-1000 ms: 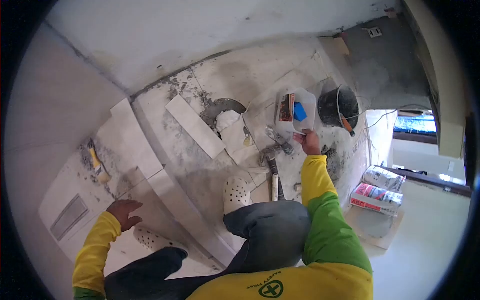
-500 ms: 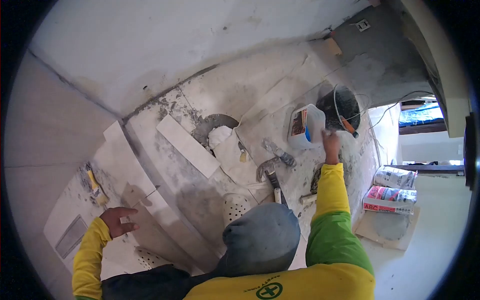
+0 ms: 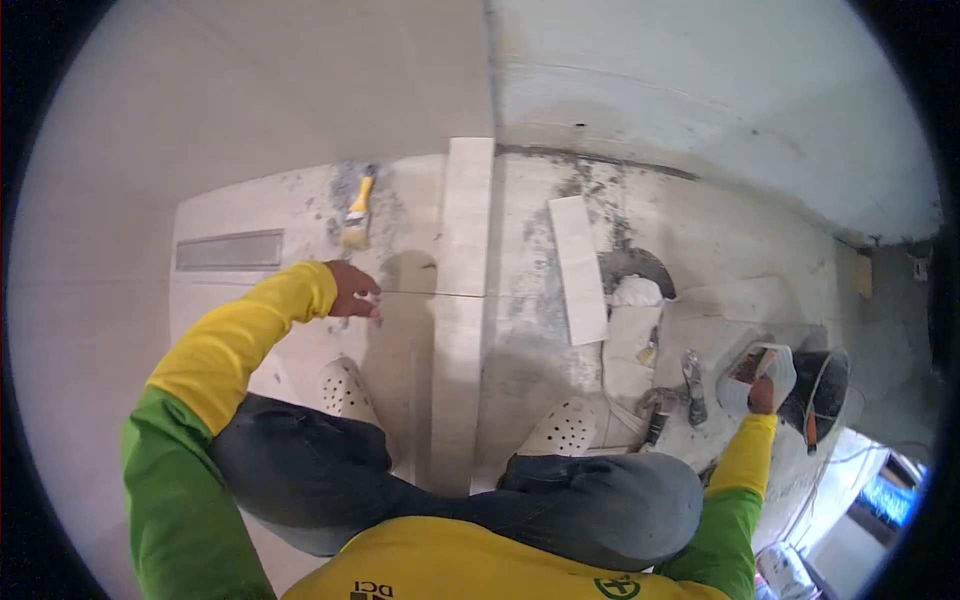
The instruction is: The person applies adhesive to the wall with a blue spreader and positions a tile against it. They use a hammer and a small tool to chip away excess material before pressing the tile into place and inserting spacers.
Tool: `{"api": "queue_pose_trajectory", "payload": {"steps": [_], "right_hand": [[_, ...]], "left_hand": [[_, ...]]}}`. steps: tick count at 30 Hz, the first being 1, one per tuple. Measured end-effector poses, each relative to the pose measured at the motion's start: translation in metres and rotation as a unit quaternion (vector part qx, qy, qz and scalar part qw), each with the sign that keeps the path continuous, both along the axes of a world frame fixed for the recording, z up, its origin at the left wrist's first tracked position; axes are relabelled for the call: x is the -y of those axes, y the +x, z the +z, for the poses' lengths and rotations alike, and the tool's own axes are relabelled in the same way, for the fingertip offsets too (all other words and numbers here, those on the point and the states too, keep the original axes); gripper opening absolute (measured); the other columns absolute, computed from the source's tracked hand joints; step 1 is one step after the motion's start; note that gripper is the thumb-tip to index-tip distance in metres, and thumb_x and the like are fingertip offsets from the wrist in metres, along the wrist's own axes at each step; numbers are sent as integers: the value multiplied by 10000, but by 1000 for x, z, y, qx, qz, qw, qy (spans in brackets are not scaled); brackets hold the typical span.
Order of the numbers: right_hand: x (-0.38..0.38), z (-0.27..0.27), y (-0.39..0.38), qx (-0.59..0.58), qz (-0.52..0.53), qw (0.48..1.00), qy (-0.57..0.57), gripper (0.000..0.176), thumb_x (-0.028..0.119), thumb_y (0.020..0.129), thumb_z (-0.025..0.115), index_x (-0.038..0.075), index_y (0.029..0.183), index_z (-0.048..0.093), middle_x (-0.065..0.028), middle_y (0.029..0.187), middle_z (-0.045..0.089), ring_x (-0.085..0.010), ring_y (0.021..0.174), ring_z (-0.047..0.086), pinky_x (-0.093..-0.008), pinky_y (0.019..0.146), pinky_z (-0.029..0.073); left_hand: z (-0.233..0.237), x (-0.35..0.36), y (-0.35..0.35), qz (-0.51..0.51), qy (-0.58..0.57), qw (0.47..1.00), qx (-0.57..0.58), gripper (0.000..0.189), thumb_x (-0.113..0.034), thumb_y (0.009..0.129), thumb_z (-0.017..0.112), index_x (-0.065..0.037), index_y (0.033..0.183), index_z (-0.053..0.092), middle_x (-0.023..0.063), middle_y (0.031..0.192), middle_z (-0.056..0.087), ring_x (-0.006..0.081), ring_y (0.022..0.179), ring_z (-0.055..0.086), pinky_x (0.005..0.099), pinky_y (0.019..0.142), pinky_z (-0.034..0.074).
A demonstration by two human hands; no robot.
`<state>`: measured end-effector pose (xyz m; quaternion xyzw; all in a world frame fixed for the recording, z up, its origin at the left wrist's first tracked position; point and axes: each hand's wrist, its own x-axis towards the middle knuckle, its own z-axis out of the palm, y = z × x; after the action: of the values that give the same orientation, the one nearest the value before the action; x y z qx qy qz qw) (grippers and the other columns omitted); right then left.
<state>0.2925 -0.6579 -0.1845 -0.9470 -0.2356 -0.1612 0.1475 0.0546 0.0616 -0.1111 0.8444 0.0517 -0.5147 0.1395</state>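
My left hand (image 3: 355, 291) hovers over the pale floor tiles, fingers apart and slightly bent, with nothing in it. Just beyond it lies a paintbrush (image 3: 358, 212) with a yellow handle. My right hand (image 3: 762, 396) reaches out to the far right, at the near side of a translucent plastic tub (image 3: 729, 392). Its fingers are bent inward over the tub's opening; a thin orange-brown shape shows by the fingertips. What they grip is too small to make out. Behind the tub stands a black bucket (image 3: 829, 385) with an orange-handled tool (image 3: 811, 428) against its side.
A raised tile curb (image 3: 462, 320) runs between my feet. Right of it lie a loose tile strip (image 3: 579, 270), a whitish cloth (image 3: 628, 365), a hammer (image 3: 657, 415) and a dusty tool (image 3: 693, 385). A floor grate (image 3: 229, 251) sits at left; walls close off the far side.
My view has swung left, so the curb now stands upright in the middle. My right hand has gone from the tub's side to its opening. My left hand stays empty, near the paintbrush.
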Motion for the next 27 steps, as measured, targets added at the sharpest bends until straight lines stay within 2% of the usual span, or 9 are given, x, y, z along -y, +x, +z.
{"api": "queue_pose_trajectory", "payload": {"steps": [3, 6, 10, 12, 15, 18, 22, 25, 27], "right_hand": [[107, -92, 26, -65, -47, 994, 73, 350, 53, 765, 545, -22, 1101, 611, -156, 1109, 636, -294, 1079, 592, -317, 972, 415], [130, -104, 27, -23, -15, 999, 23, 418, 29, 753, 543, -41, 1163, 579, -155, 1170, 618, -270, 1119, 571, -310, 1016, 379], [63, -49, 4, -6, -26, 999, -40, 382, 27, 759, 537, -43, 1132, 588, -158, 1150, 622, -268, 1093, 582, -304, 978, 405], [45, -40, -7, -181, -212, 949, -144, 329, 16, 768, 522, -39, 1079, 614, -149, 1103, 640, -265, 1028, 609, -311, 917, 440], [-19, 12, -16, -190, -213, 958, -32, 258, 22, 785, 508, -22, 1002, 641, -155, 1069, 650, -298, 985, 620, -331, 860, 463], [-58, 43, -23, -218, -202, 948, -111, 227, 71, 814, 507, -14, 969, 648, -168, 1013, 663, -339, 964, 626, -358, 831, 474], [92, -67, 3, -283, -239, 914, -163, 266, 199, 867, 506, -18, 940, 641, -203, 884, 665, -372, 870, 639, -400, 760, 486], [131, -42, 26, -325, -174, 881, -297, 475, 342, 813, 626, -49, 1072, 553, -255, 954, 606, -408, 843, 594, -436, 751, 480], [84, 19, 32, -406, -398, 815, -108, 563, 367, 804, 674, -31, 1158, 493, -208, 992, 597, -346, 856, 583, -399, 770, 481]], "left_hand": [[-10, -18, -9, 1, 38, 999, 18, 600, -524, 862, 552, -110, 1295, 532, 134, 1277, 567, 329, 1168, 537, 399, 1014, 409], [-12, -21, -8, 7, 48, 998, 44, 570, -491, 870, 551, -118, 1300, 528, 134, 1282, 563, 333, 1172, 533, 404, 1022, 403], [-24, -21, 4, 23, 47, 997, 51, 559, -475, 877, 548, -123, 1310, 520, 135, 1305, 544, 326, 1197, 513, 399, 1044, 382], [-33, -22, 9, 28, 47, 997, 47, 559, -474, 879, 547, -125, 1314, 517, 135, 1314, 536, 321, 1208, 506, 396, 1052, 374], [-43, -34, 18, 8, 46, 997, 64, 568, -474, 884, 540, -125, 1330, 497, 134, 1333, 520, 320, 1221, 495, 388, 1059, 367], [-53, -36, 25, 12, 78, 994, 78, 566, -461, 889, 536, -121, 1338, 483, 138, 1349, 503, 322, 1233, 484, 383, 1064, 362], [-37, -27, 32, 98, 55, 990, 83, 571, -465, 891, 544, -109, 1334, 486, 126, 1333, 523, 315, 1221, 498, 382, 1059, 372], [-12, -17, 43, 159, 28, 976, 145, 564, -439, 897, 560, -78, 1324, 489, 156, 1306, 539, 305, 1198, 524, 377, 1036, 400], [26, -2, 55, 254, -30, 950, 178, 536, -398, 903, 572, -59, 1311, 496, 169, 1271, 560, 281, 1170, 546, 365, 1012, 420]]}}
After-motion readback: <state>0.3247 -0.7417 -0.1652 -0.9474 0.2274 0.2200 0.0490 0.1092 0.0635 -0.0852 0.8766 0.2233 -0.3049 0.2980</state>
